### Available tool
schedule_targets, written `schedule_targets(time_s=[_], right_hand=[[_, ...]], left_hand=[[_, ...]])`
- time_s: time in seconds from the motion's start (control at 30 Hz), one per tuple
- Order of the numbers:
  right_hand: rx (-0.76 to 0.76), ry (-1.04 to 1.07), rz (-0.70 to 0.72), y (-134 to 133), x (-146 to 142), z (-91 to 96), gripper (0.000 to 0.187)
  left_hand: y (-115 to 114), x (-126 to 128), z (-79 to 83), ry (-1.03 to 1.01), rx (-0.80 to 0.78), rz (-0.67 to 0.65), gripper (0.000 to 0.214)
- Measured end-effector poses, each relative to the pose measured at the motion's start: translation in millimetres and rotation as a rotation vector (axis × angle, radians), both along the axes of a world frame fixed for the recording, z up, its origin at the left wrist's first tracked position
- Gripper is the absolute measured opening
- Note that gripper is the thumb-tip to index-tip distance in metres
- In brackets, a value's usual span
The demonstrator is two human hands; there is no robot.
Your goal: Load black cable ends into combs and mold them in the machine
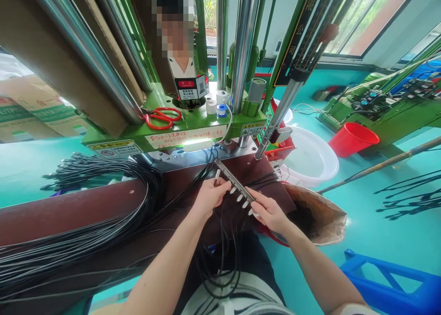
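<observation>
A long metal fixture bar [231,179] lies slanted on the dark brown work plate [103,205], with several silver connector ends hanging from it on black cables. My left hand [210,196] is closed in a pinch on one black cable with a metal connector tip [217,175], right beside the bar's upper part. My right hand [270,211] grips the bar's lower end, fingers curled around it. Black cables droop from the bar down toward my lap.
A thick bundle of black cables [103,200] sweeps over the plate's left. The green press [193,122] stands behind, with red scissors [161,116], tape rolls and steel columns; another person stands beyond it. A brown bag [324,218], white basin [310,159], red bucket [353,138] and blue stool [389,283] are at right.
</observation>
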State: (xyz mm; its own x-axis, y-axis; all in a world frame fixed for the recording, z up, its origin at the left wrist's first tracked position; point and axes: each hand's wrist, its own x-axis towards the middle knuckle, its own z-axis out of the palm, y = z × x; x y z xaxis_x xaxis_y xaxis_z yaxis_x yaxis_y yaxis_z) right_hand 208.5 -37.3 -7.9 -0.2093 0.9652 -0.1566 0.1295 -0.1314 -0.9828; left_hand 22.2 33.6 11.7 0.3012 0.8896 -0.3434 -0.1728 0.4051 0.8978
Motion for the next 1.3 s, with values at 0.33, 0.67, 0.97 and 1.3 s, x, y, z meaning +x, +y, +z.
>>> schedule_targets(time_s=[0.33,0.67,0.97,1.3], right_hand=[[-0.174,0.171,-0.129,3.7,0.2,12.4,0.05],[-0.178,0.155,-0.075,3.8,2.2,8.8,0.051],[-0.137,0.122,-0.03,3.1,2.0,3.8,0.05],[-0.06,0.039,0.032,3.0,2.1,3.5,0.054]], left_hand=[[-0.4,-1.6,2.8,0.062,0.057,0.121,0.038],[1.4,-3.6,3.3,0.037,0.007,-0.023,0.038],[0.7,-7.5,0.1,0.063,0.06,-0.046,0.036],[1.2,-7.0,-4.4,0.096,0.082,-0.024,0.037]])
